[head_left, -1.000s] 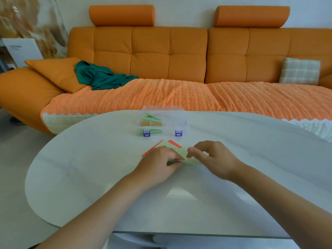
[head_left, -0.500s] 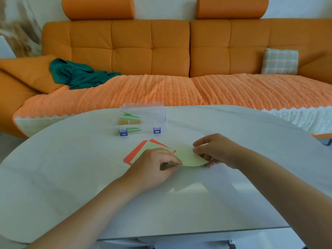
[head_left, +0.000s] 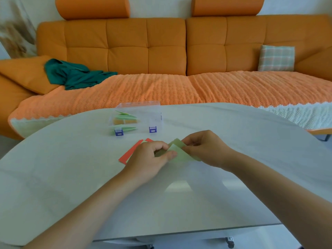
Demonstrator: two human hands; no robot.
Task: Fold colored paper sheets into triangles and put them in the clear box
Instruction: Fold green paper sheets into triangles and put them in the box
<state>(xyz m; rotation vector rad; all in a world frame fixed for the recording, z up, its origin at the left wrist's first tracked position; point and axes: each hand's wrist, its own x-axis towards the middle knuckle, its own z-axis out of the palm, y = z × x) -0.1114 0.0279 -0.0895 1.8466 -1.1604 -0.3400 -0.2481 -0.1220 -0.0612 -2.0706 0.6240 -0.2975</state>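
Item: white oval table (head_left: pixel 71 186), near edge at the bottom of the view.

Held at its middle: one light green sheet (head_left: pixel 180 154), partly folded, a flap raised at its far corner. It seems to be lifted slightly off the tabletop, though the blur leaves this unsure.
- Left hand (head_left: pixel 149 159): the sheet's left edge is pinched between thumb and curled forefinger.
- Right hand (head_left: pixel 206 150): fingers are curled round the sheet's right side.

Just left of and partly under the left hand: a flat stack of sheets (head_left: pixel 128 155), red edges showing.

Farther, left of centre: clear box (head_left: pixel 142 114) with two blue latches (head_left: pixel 119 132); green and orange folded triangles (head_left: pixel 125 116) are stored in its left part.

Beyond the table: orange sofa (head_left: pixel 125 51), on which a teal cloth (head_left: pixel 75 74) is heaped at left and a plaid cushion (head_left: pixel 276 58) is propped at right.
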